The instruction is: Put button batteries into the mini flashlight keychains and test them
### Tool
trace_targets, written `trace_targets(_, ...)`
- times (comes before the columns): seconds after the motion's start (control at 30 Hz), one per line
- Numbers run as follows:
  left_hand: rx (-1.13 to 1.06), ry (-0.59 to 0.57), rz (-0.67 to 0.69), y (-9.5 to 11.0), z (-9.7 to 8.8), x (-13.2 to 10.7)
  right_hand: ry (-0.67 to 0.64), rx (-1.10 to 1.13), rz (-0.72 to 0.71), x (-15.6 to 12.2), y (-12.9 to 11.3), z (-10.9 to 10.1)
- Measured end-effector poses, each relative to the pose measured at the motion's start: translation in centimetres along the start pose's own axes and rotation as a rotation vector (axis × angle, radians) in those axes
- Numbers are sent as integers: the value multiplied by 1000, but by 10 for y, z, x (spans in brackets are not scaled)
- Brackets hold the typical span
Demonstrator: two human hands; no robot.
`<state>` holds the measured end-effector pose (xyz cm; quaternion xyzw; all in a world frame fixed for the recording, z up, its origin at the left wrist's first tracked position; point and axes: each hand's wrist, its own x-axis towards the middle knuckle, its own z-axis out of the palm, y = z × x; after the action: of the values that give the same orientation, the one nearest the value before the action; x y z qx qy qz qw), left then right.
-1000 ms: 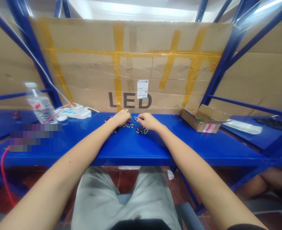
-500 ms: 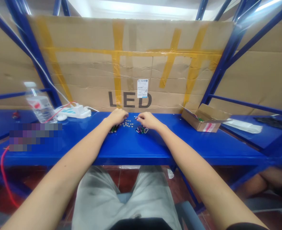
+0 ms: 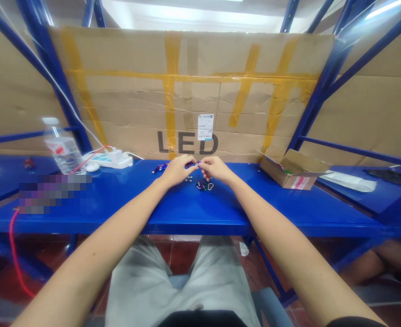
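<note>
My left hand (image 3: 180, 170) and my right hand (image 3: 216, 169) meet above the blue table, fingertips pinched close together. Between them shows a small purple-and-silver piece (image 3: 198, 165), gripped by the right fingers; its kind is too small to make out. The left thumb and fingers also close on something, mostly hidden behind the hand. Several carabiners (image 3: 205, 185) lie in a cluster just below my right hand. Small brass-coloured pieces (image 3: 188, 180) are scattered beneath the left fingers, partly covered. Blue and purple metal tubes (image 3: 159, 168) lie left of my left hand.
An open cardboard box (image 3: 294, 170) stands on the right of the blue table (image 3: 193, 211). At left are a water bottle (image 3: 64, 150), a white power strip (image 3: 111, 159) and a red cable (image 3: 12, 254). A large cardboard sheet (image 3: 132, 109) closes off the back.
My left hand has moved right, from over the tubes to meet my right hand. The brass pieces are now more covered, and the blue and purple tubes show. The view has shifted slightly.
</note>
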<state>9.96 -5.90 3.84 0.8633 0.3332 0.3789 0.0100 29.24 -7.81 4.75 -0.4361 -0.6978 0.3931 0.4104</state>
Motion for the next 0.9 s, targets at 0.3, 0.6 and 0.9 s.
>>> trace_targets(0.3,50,-12,-16,3,-3,-1,-15,86,15,-1,2,-1)
trace_targets(0.6,48,36,-79,-2,-4,2,64,178,-60,-2,-4,0)
trace_targets(0.9,-8,44,-54,5,-3,2,149,31,-89,0,-2,1)
